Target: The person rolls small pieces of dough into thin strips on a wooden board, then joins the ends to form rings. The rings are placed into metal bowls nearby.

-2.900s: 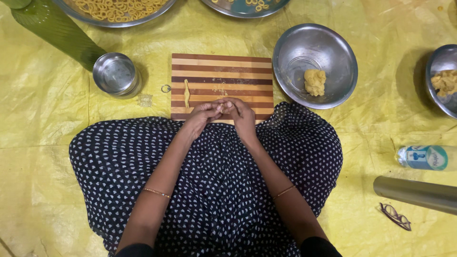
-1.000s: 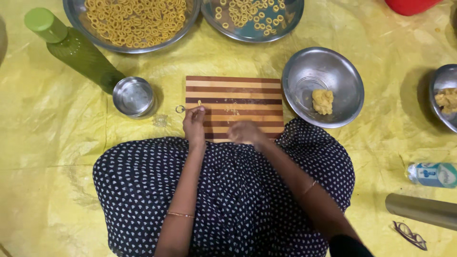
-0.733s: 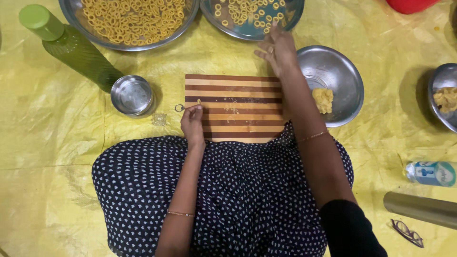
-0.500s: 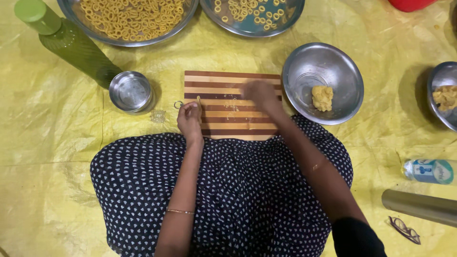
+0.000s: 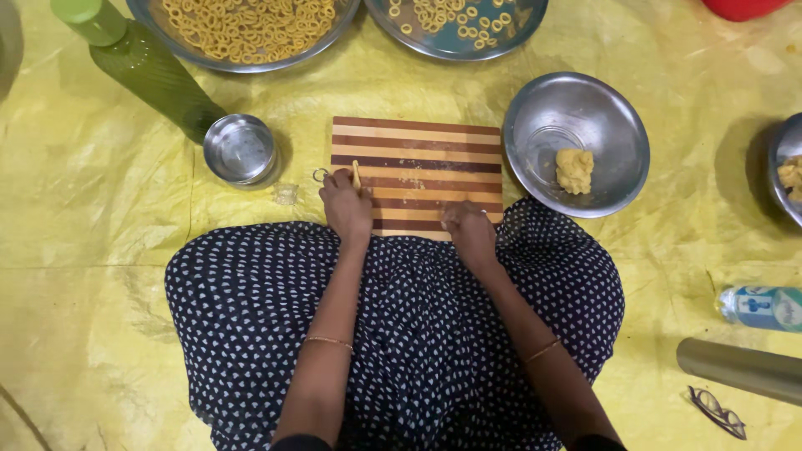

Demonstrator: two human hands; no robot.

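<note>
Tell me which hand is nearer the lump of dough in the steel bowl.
Right. The right hand rests on the striped board's near edge, just left of the bowl holding the dough lump; the left hand sits at the board's far-left side.

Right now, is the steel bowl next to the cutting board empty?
No. The steel bowl holds one small lump of yellow dough; the rest is bare metal.

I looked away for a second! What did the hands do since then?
The right hand reached out toward the far tray of rings, then came back to the near edge of the striped board. The left hand kept touching the dough strip. The bowls and bottle stayed put.
</note>
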